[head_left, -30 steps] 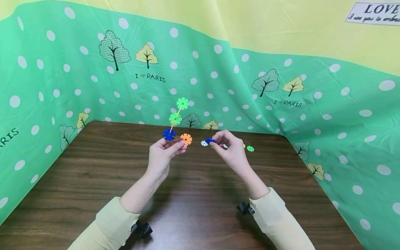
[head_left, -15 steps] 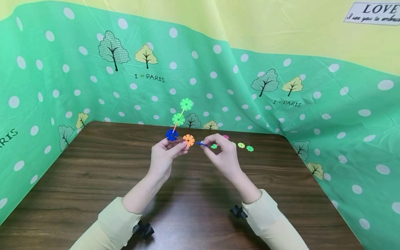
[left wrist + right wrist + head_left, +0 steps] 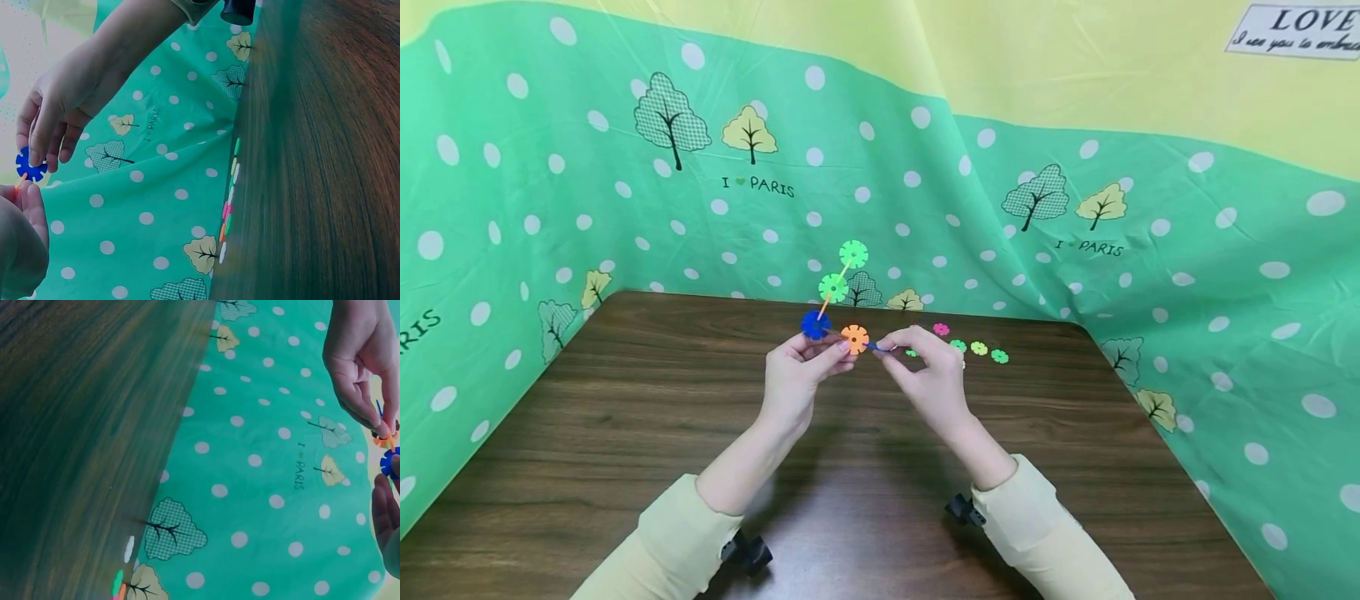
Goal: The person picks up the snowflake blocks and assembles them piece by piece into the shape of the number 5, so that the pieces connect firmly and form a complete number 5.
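My left hand (image 3: 790,383) pinches an orange snowflake disc (image 3: 853,339) at the end of a joined chain. A dark blue disc (image 3: 816,325) comes before it, and two light green discs (image 3: 832,288) rise beyond, linked by discs seen edge-on. Thumb and fingertips of my right hand (image 3: 934,383) pinch another blue disc (image 3: 31,167), seen nearly edge-on in the head view. Its edge meets the orange disc's right side; whether the slots interlock cannot be told. In the right wrist view the orange disc (image 3: 381,442) is partly hidden behind fingers.
Several loose discs lie in a row towards the table's back, among them a pink disc (image 3: 941,330), a yellow disc (image 3: 979,348) and a green disc (image 3: 1000,357). Dotted green cloth (image 3: 737,242) hangs around the brown wooden table (image 3: 625,417).
My right hand has moved left with its blue disc until the disc meets the orange one. The left hand and its chain have shifted slightly right.
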`<state>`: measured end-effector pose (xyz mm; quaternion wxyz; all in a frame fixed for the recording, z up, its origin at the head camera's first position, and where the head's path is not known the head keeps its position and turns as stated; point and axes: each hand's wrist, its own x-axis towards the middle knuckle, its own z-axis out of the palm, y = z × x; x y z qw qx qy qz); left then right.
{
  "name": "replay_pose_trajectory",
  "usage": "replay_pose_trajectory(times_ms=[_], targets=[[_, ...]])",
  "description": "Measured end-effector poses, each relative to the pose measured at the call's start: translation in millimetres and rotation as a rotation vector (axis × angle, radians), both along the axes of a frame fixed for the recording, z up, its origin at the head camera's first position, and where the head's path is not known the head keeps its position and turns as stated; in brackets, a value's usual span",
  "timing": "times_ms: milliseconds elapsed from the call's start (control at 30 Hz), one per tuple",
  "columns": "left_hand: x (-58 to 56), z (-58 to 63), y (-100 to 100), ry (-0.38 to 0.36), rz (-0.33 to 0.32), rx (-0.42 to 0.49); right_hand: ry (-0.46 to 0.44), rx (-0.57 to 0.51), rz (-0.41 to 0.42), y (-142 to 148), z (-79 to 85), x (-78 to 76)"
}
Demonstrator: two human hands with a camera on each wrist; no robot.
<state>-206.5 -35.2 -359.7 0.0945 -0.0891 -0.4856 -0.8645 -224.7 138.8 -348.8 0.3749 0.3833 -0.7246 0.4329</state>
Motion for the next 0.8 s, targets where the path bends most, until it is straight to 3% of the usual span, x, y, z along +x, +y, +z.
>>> replay_pose_trajectory(times_ms=[800], targets=[[-1.1,-3.3,3.8,-0.017,0.046,0.028,0.105,-0.041,-0.028,-6.3,-3.8,-1.2]])
